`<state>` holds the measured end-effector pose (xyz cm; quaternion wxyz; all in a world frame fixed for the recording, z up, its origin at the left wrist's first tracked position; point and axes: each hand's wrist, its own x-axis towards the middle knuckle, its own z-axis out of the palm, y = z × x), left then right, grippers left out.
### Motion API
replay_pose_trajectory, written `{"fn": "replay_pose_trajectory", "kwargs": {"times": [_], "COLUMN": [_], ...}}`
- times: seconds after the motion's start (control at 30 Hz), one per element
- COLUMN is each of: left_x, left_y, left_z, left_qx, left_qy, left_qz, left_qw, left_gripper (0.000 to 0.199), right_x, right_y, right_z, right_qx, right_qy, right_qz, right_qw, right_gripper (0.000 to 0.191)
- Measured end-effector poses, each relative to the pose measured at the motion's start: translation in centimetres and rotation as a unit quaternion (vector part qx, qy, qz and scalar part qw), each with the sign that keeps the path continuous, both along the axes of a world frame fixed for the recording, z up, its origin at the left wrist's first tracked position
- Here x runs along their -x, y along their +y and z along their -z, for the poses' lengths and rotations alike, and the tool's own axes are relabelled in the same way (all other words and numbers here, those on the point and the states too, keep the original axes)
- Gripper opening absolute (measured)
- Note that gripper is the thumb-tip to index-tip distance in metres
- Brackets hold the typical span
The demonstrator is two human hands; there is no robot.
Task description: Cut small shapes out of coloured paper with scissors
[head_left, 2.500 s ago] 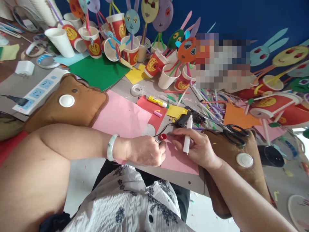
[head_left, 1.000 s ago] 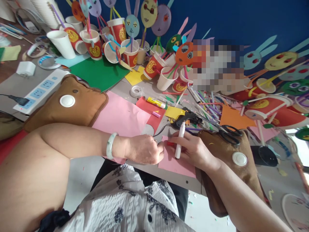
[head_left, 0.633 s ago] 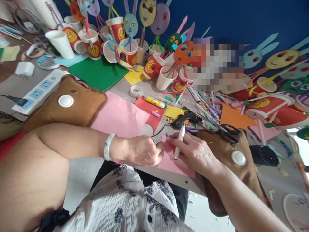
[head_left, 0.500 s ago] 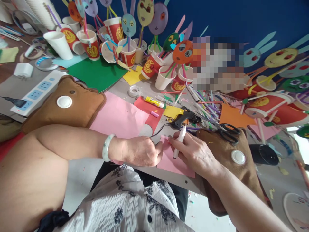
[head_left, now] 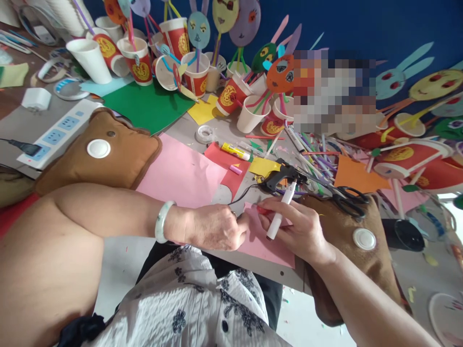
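A sheet of pink paper (head_left: pixel 267 246) lies at the front edge of the table between my hands. My left hand (head_left: pixel 219 226) is closed, its bent fingers pressed on the paper's left edge; the fingertips are partly hidden. My right hand (head_left: pixel 302 229) is shut on a white marker (head_left: pixel 281 212), which slants up between the fingers above the paper. At its fingertips shows a small red bit (head_left: pixel 264 210), too small to name. Just beyond the right hand lies a black glue gun (head_left: pixel 280 176) with its cord.
Brown cushions (head_left: pixel 126 159) lie on both sides. Black scissors (head_left: pixel 349 200) rest partly on the right one. A glue stick (head_left: pixel 235 151), red paper (head_left: pixel 231 180) and a tape roll (head_left: pixel 205 134) sit ahead. Paper cups (head_left: pixel 253 113) with paper faces line the back; a power strip (head_left: pixel 60 132) is left.
My right hand and the marker have lifted slightly off and shifted right, and a red bit now shows at the fingertips. My left hand stays on the paper. The view has shifted a little.
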<state>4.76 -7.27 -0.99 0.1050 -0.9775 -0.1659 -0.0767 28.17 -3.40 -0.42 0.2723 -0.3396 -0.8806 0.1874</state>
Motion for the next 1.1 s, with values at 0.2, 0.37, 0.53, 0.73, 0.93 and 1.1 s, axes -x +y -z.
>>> {"fn": "replay_pose_trajectory", "kwargs": {"times": [0.2, 0.37, 0.53, 0.73, 0.93, 1.1], "left_x": [0.0, -0.1, -0.2, 0.1, 0.2, 0.2], "left_y": [0.0, 0.1, 0.2, 0.3, 0.2, 0.2], "left_z": [0.0, 0.1, -0.4, -0.6, -0.6, -1.1], "left_qx": [0.011, 0.028, 0.031, -0.004, -0.005, 0.008], "left_qy": [-0.007, -0.003, 0.022, 0.024, 0.021, 0.037], "left_qz": [0.010, 0.012, 0.014, 0.024, 0.028, 0.016], "left_qw": [1.000, 1.000, 0.999, 0.999, 0.999, 0.999], "left_gripper": [0.024, 0.028, 0.035, 0.038, 0.035, 0.037], "right_x": [-0.3, 0.0, 0.2, 0.3, 0.5, 0.1], "right_y": [0.3, 0.3, 0.6, 0.6, 0.7, 0.8], "right_z": [0.7, 1.3, 1.7, 1.4, 1.4, 1.5], "right_qx": [0.052, 0.088, 0.111, 0.101, 0.105, 0.109], "right_qy": [0.005, 0.019, 0.027, 0.032, 0.042, 0.039], "right_qz": [-0.015, -0.028, -0.056, -0.027, -0.039, -0.055], "right_qw": [0.999, 0.996, 0.992, 0.994, 0.993, 0.992], "right_gripper": [0.012, 0.014, 0.011, 0.012, 0.011, 0.019]}}
